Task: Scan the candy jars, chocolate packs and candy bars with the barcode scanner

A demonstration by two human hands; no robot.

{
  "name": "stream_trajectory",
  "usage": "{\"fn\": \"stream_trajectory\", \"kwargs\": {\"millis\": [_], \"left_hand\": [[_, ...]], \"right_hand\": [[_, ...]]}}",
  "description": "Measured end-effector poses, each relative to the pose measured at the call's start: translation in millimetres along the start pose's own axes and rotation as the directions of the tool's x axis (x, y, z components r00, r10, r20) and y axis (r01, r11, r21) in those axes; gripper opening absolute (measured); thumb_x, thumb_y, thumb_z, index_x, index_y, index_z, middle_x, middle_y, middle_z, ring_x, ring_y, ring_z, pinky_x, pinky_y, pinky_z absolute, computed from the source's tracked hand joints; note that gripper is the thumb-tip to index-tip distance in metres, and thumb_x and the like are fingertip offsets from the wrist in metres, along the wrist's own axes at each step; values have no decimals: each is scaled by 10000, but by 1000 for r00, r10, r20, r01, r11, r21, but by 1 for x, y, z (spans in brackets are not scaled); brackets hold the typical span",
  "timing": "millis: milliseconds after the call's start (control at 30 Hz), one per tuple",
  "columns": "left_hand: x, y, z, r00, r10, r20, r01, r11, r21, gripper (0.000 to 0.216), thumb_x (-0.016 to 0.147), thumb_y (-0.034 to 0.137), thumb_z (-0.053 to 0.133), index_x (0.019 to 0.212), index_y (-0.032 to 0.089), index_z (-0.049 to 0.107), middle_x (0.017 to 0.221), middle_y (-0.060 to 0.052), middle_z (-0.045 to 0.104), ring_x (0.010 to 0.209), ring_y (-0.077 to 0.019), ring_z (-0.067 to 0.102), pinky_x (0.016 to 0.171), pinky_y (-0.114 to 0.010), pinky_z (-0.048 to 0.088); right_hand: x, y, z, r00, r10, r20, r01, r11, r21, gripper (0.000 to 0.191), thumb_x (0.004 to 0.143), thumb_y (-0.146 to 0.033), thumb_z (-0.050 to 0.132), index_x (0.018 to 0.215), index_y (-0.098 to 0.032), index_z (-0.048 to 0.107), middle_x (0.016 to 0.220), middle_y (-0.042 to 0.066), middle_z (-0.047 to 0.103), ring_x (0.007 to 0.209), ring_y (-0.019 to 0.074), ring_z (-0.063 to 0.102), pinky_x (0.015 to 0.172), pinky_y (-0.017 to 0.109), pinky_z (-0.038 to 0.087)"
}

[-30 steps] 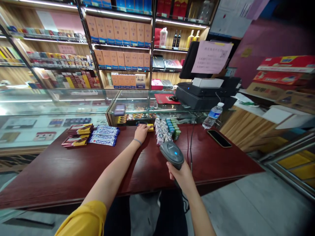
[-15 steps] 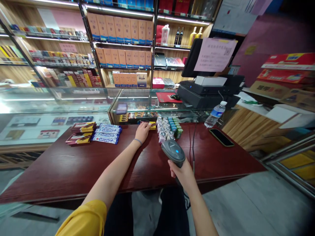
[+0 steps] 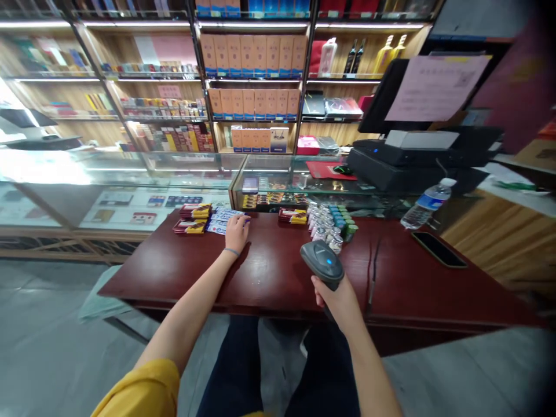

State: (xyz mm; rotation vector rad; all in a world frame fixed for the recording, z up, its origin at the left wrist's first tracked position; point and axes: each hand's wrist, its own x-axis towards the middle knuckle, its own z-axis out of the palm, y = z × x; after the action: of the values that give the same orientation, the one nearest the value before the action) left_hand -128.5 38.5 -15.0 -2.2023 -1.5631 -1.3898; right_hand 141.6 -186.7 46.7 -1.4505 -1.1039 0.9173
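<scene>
Though unclear in grip, left hand (image 3: 237, 233) at the blue packets (image 3: 217, 225), right hand (image 3: 339, 296) tight around the dark scanner (image 3: 321, 259).

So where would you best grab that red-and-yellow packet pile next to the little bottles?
Probably by the left end of the packet pile, coming from its left and slightly above with the left hand. The packets lie flat, the little bottles crowd their right end, and the glass case stands behind.
</scene>
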Motion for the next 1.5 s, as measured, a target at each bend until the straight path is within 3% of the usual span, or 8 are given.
{"fn": "stream_trajectory", "kwargs": {"millis": [333, 533, 767, 900, 1200, 1367, 1433, 1500], "left_hand": [[-23, -105, -94, 983, -163, -89, 177, 967, 182, 170, 908, 193, 524, 1010, 211, 660, 1056, -120, 640, 1078, -298, 570, 1001, -452, 443], [-24, -136, -106, 974, -220, -55, 227, 956, 187, 301, 836, 136, 557, 1119, 182, 649, 1136, -156, 624, 1161, -319, 553, 1068, -487, 430], [-27, -144, -88, 977, -213, 8, 209, 968, 140, 499, 772, 119, 583, 1261, 209, 625, 1365, -158, 565, 1333, -333, 469, 1157, -542, 354], [-29, -143, -87, 977, -207, 42, 197, 966, 164, 445, 763, 126, 591, 1196, 201, 663, 1300, -166, 626, 1299, -349, 504, 1142, -568, 344], [-31, -119, -100, 982, -172, 72, 145, 947, 286, 278, 891, 134, 494, 1071, 230, 683, 1125, -117, 697, 1108, -284, 613, 1009, -427, 460], [-31, -109, -110, 971, -192, -146, 216, 960, 178, 244, 950, 199, 488, 1116, 232, 664, 1150, -114, 659, 1129, -265, 590, 1033, -402, 448], [-30, -106, -113, 936, -213, -282, 250, 963, 102, 211, 950, 238, 523, 1093, 213, 676, 1119, -121, 638, 1124, -260, 578, 1032, -405, 452], [-28, -102, -111, 864, -283, -417, 302, 953, -22, 202, 934, 266, 569, 1086, 197, 683, 1082, -113, 625, 1081, -243, 586, 982, -386, 486]], "right_hand": [[1, 1, 38, 993, -74, 88, 77, 997, -23, 457, 741, -589, 722, 946, -221, 544, 543, -49, 586, 404, 141, 541, 408, 253, 440], [15, -5, 52, 989, -86, 123, 91, 995, -33, 516, 741, -562, 730, 1075, -211, 554, 537, -63, 593, 393, 142, 541, 419, 258, 451], [54, -11, 63, 957, -126, 261, 141, 989, -42, 471, 731, -624, 714, 899, -204, 584, 515, -42, 588, 397, 147, 542, 429, 264, 428], [79, -16, 64, 932, -158, 326, 203, 973, -110, 435, 763, -622, 687, 795, -204, 572, 483, -33, 579, 402, 150, 544, 459, 267, 426], [123, -27, 62, 886, -211, 413, 278, 954, -109, 467, 771, -654, 677, 839, -202, 584, 480, -39, 571, 428, 151, 534, 484, 272, 420], [140, -42, 59, 798, -256, 545, 391, 909, -146, 423, 841, -613, 634, 721, -218, 545, 494, -18, 591, 481, 154, 562, 572, 284, 445], [145, -46, 61, 772, -268, 577, 409, 903, -128, 422, 846, -604, 628, 696, -222, 531, 497, -18, 590, 490, 151, 563, 582, 282, 442], [149, -47, 64, 751, -280, 598, 415, 905, -97, 424, 843, -605, 629, 690, -223, 528, 501, -18, 588, 490, 147, 554, 575, 279, 435]]}}
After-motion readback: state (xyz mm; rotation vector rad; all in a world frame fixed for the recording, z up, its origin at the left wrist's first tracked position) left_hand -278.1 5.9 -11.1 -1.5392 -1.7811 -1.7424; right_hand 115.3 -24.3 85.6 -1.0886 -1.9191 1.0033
